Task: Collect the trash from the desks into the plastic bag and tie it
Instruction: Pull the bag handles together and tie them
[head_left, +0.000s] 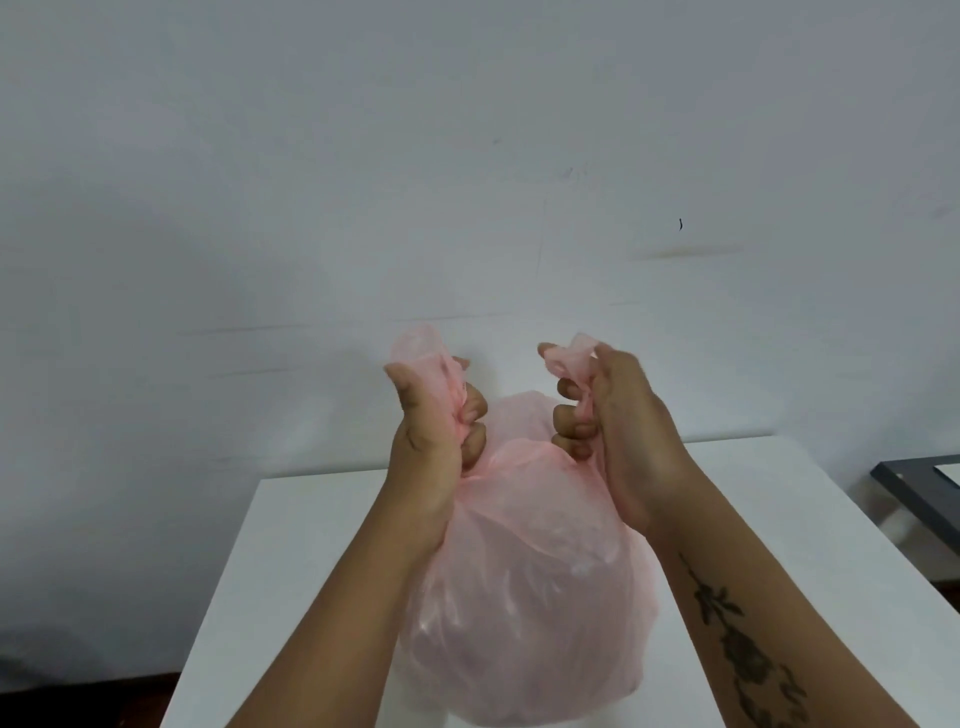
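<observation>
Fingers (474, 410) of both hands gripping pink plastic bag (524, 587) handles, white desk (291, 545)

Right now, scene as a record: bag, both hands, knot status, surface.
bag: pink plastic bag, bulging, contents not clear through the film
left hand: grips the left top end
right hand: grips the right top end
knot: not tied, ends held apart
surface: white table below the bag
other: dark desk at the right edge
</observation>
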